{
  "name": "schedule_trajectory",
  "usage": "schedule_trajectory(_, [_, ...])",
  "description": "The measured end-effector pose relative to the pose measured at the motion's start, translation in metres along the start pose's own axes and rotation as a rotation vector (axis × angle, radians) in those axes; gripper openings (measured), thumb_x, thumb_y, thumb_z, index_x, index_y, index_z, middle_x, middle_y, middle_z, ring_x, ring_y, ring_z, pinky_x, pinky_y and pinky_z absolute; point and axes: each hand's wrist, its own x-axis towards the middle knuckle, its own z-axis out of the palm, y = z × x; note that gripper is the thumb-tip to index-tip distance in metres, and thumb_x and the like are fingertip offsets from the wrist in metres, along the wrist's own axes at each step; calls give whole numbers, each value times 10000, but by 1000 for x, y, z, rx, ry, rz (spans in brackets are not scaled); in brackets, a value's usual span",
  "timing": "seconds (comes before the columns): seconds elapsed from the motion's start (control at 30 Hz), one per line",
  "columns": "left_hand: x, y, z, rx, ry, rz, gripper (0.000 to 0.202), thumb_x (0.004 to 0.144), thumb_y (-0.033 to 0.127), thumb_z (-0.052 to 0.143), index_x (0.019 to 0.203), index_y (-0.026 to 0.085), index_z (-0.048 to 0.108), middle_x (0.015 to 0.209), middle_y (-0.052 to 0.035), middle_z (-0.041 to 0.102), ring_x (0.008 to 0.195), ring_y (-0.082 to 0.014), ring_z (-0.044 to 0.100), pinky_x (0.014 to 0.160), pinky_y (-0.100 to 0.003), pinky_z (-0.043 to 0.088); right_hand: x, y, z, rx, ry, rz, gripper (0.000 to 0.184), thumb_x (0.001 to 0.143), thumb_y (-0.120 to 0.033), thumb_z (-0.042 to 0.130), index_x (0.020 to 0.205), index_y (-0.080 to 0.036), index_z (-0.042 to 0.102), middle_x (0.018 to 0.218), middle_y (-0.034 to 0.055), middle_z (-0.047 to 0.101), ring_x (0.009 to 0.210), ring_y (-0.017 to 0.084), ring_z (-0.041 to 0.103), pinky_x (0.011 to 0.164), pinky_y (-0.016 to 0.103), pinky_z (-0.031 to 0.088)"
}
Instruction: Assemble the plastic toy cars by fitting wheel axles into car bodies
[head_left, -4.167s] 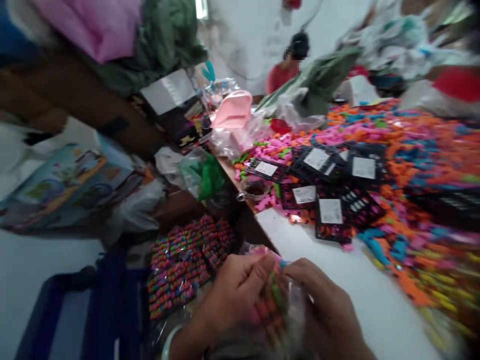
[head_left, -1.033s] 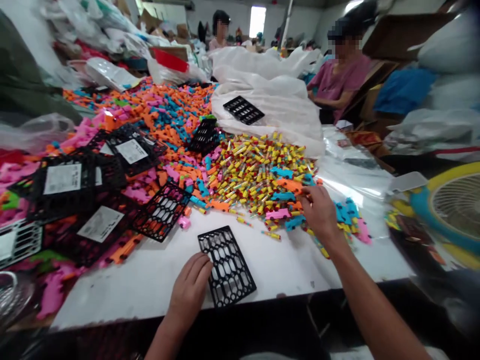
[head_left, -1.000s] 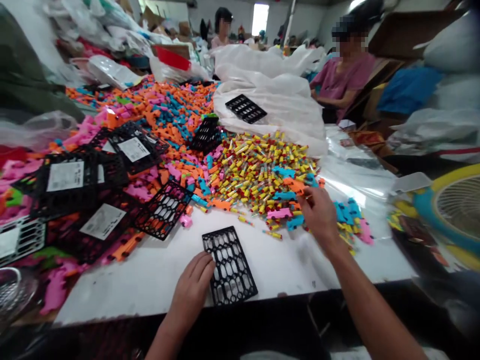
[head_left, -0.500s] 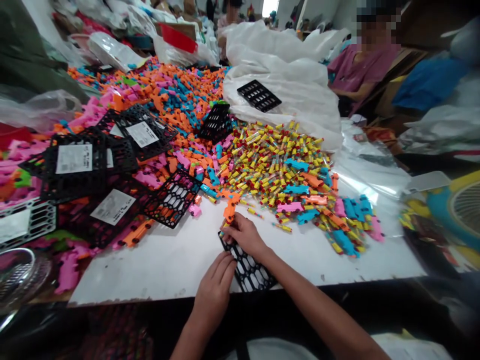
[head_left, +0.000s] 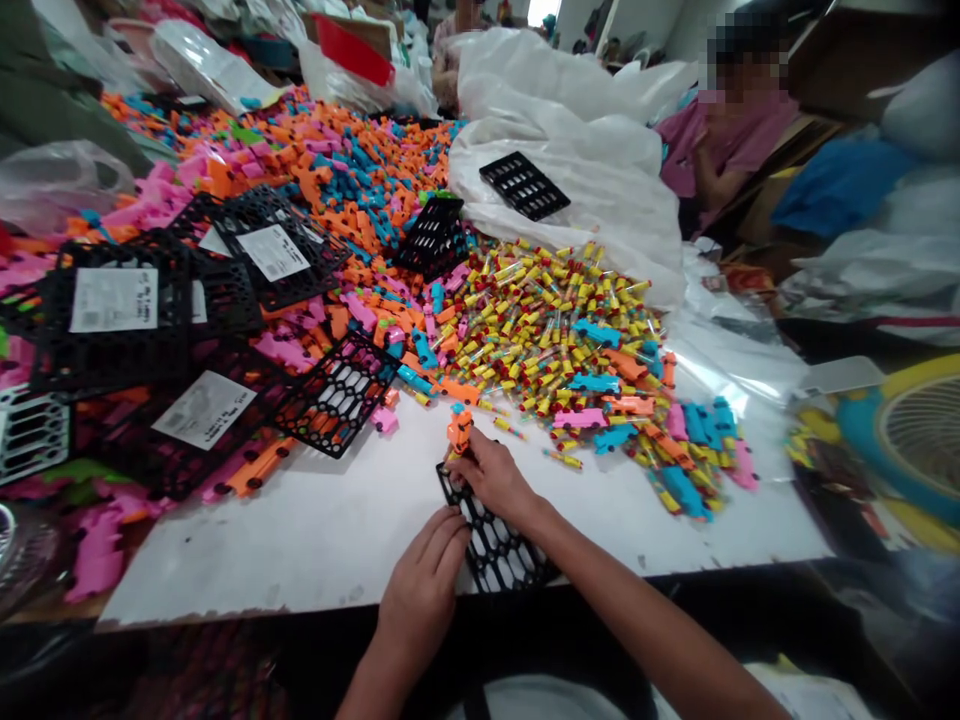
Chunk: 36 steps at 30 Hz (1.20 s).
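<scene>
Between the thumb and fingers of my right hand (head_left: 491,478) is a small orange toy car (head_left: 459,432), standing on end over the far left corner of a black plastic grid tray (head_left: 504,555). A bit of yellow shows just under the car; my fingers hide how it meets the tray. My left hand (head_left: 426,572) presses its fingertips on the tray's left edge, its thumb out of sight. The tray lies at the front of the white table (head_left: 315,545), with white showing through its slots. A pile of yellow tubes with red ends (head_left: 536,325) lies beyond my right hand.
Labelled black trays (head_left: 112,335) lie on a heap of orange, pink and blue toy cars (head_left: 352,190) at the left. Another black tray (head_left: 525,186) rests on white plastic sheeting (head_left: 622,165). A person (head_left: 735,150) sits at the far right, near a yellow-blue fan (head_left: 862,420).
The orange car has turned more upright in my right hand and sits slightly lower. My left hand keeps its place on the tray. The camera view has shifted a little.
</scene>
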Motion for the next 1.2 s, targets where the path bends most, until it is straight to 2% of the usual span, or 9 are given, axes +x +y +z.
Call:
schedule_trajectory(0.17, [3, 1, -5, -112, 15, -73, 349, 866, 9, 364, 1064, 147, 616, 1073, -94, 690, 1121, -198, 616, 950, -340, 560, 1, 3, 4, -254, 41, -149, 97, 871, -240, 551, 818, -220, 472, 782, 7, 571, 728, 163, 535, 692, 268, 432])
schedule_trajectory(0.27, [18, -5, -11, -235, 95, -441, 220, 918, 181, 472, 1100, 174, 596, 1051, -86, 698, 958, -177, 684, 832, -303, 599, 0, 4, 8, -304, 28, -222, 86, 894, -236, 520, 831, -221, 464, 838, 35, 569, 779, 183, 527, 717, 285, 425])
schedule_trajectory(0.37, [38, -15, -12, -262, 176, -687, 373, 904, 330, 552, 1245, 179, 554, 1102, -94, 704, 928, -195, 700, 828, -332, 598, -1, 6, 9, -284, 32, -241, 47, 908, -213, 472, 862, -220, 479, 847, 32, 565, 776, 181, 526, 720, 285, 425])
schedule_trajectory(0.5, [56, -22, -5, -272, 216, -647, 355, 910, 338, 537, 1243, 234, 601, 1130, -38, 712, 987, -195, 689, 872, -319, 577, -1, 8, 8, -238, 46, -257, 69, 927, -232, 453, 894, -214, 511, 865, 41, 581, 780, 180, 539, 719, 284, 435])
schedule_trajectory(0.73, [56, -20, 1, -272, 209, -742, 356, 879, 326, 578, 1229, 270, 615, 1158, -1, 699, 1013, -195, 681, 893, -334, 570, 0, 9, 7, -227, 52, -302, 78, 946, -231, 449, 908, -208, 513, 905, 56, 613, 854, 186, 572, 775, 283, 453])
schedule_trajectory(0.9, [54, -25, 8, -325, 162, -872, 335, 842, 348, 610, 1158, 246, 654, 1121, -27, 716, 1032, -214, 672, 926, -373, 551, 2, 8, 6, -230, 35, -184, 63, 874, -140, 538, 876, -199, 515, 883, 39, 608, 824, 177, 566, 758, 291, 456])
schedule_trajectory(1.0, [50, -29, 12, -326, 166, -866, 306, 838, 341, 607, 1117, 231, 670, 1080, -38, 728, 991, -214, 681, 911, -380, 552, -6, 1, -4, -139, -8, -110, 102, 844, -116, 573, 906, -189, 537, 894, 35, 612, 835, 171, 576, 777, 304, 470])
schedule_trajectory(1.1, [48, -31, 15, -298, 173, -758, 268, 858, 326, 576, 1086, 223, 671, 1018, -42, 733, 936, -203, 679, 858, -367, 561, -16, -14, -24, -19, -6, -96, 284, 852, -189, 608, 1126, -199, 533, 1057, 63, 591, 834, 150, 591, 793, 308, 496])
schedule_trajectory(1.2, [49, -33, 16, -249, 124, -648, 218, 887, 311, 537, 1026, 214, 674, 948, -48, 719, 875, -192, 659, 790, -342, 555, -12, -35, -45, 27, 12, -172, 578, 841, -347, 657, 1360, -263, 419, 1246, 99, 499, 825, 138, 591, 792, 318, 518])
